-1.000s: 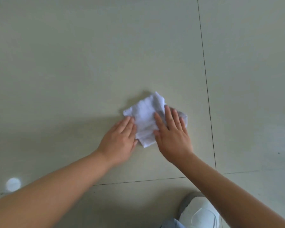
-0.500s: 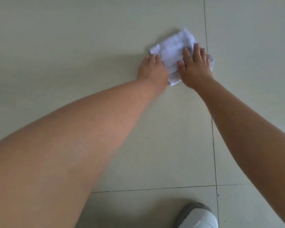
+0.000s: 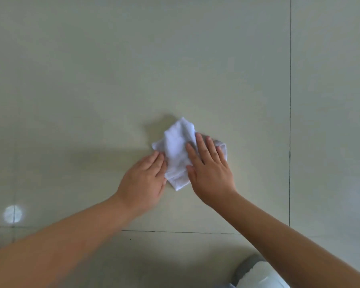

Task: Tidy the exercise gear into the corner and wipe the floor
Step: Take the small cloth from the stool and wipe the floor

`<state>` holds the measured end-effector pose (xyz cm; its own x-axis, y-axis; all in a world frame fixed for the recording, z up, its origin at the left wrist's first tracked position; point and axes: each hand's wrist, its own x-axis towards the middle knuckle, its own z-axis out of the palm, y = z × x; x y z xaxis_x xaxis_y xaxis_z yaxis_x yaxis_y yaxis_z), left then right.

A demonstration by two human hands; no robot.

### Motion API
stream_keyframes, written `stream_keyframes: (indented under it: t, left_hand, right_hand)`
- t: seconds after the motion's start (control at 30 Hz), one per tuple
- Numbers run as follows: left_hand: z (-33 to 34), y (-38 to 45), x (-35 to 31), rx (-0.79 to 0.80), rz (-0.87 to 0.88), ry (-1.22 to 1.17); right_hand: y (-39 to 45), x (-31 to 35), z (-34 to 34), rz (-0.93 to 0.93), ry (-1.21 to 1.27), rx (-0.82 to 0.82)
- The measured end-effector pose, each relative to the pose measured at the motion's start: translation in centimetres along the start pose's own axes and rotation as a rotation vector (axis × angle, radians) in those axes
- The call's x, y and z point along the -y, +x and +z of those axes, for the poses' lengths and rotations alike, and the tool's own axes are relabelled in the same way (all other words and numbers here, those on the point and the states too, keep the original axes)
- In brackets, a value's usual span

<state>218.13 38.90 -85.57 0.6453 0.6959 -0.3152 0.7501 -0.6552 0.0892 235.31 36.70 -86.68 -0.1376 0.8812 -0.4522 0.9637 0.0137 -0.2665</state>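
Head view is showing the cloth [image 3: 178,151] lying crumpled on the floor [image 3: 92,80], between and partly under my hands. My right hand [image 3: 211,173] is pressing flat on its right half, fingers straight and slightly spread. My left hand [image 3: 142,181] is touching its left edge, fingers straight and together. The cloth is looking soft, white and folded into an uneven wedge. The floor is showing smooth, pale, glossy tiles with thin dark joints. A white shoe [image 3: 258,275] is sitting at the bottom edge.
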Motion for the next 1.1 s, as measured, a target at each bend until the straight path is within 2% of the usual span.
stream_keyframes:
  t: [0.07,0.2,0.3,0.37,0.4,0.47,0.63,0.7,0.73,0.83,0.97,1.1]
  left_hand:
    - [0.3,0.8,-3.4,-0.017,0.104,-0.072]
    - [0.3,5.3,-9.0,0.093,0.251,-0.071]
    - [-1.3,9.9,-11.2,0.107,0.239,-0.098]
    - [-3.6,12.6,-10.6,0.137,0.164,-0.066]
    - [-3.3,14.1,-9.9,0.078,0.121,0.013]
    - [-4.0,15.7,-7.1,0.114,0.004,-0.033]
    - [-4.5,14.0,2.8,0.044,-0.281,-0.023]
    - [-3.8,11.8,7.1,-0.105,-0.317,0.032]
    - [-3.6,10.6,9.1,-0.111,-0.342,0.046]
    - [-2.2,6.1,14.0,0.013,-0.431,0.031]
    - [-0.7,-0.4,15.5,0.118,-0.511,0.026]
    - [0.7,-4.9,11.7,0.123,-0.393,0.038]
  right_hand:
    - [-4.0,-2.8,0.5,0.110,-0.011,0.090]
    - [-8.3,-8.5,-0.3,0.355,0.085,0.134]
    - [-5.8,-10.8,-1.8,0.477,0.162,-0.022]
    - [-2.4,-11.4,-3.5,0.510,0.161,-0.081]
    - [-0.4,-11.5,-4.3,0.508,0.166,-0.091]
    - [3.7,-11.2,-5.8,0.452,0.142,-0.117]
    - [12.9,-4.9,-8.5,0.187,0.032,-0.079]
    - [15.9,-0.8,-8.8,0.108,0.016,-0.044]
    - [17.1,1.5,-8.7,0.074,0.013,-0.028]
    - [19.3,8.2,-8.0,-0.036,0.000,0.012]
    - [17.3,13.9,-4.9,-0.183,-0.003,0.050]
    - [11.2,12.7,-2.1,-0.268,-0.039,0.137]
